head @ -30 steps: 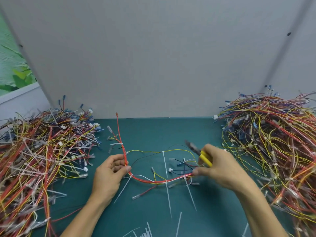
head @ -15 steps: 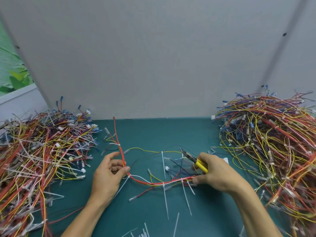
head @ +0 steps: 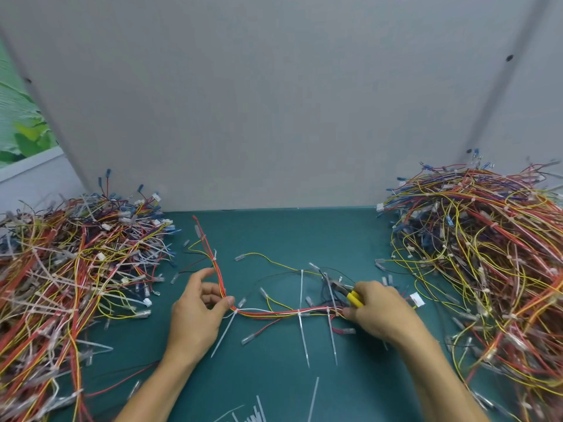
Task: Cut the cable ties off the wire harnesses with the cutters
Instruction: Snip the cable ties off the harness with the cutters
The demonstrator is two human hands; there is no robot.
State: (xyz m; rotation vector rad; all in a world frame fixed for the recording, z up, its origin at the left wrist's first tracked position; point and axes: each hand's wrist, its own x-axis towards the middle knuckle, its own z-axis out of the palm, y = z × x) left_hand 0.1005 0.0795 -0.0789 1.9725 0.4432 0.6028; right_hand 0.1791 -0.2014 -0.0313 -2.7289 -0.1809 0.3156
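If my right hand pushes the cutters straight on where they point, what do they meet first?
Probably thin dark harness wires just beyond the cutters, though depth is unclear.

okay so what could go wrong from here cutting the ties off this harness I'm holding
The cutters, in the right hand, point into thin dark wires beside the cable ties, so a wire might get nicked instead. The left hand pinches the harness right next to one tie; cutting there could catch a finger.
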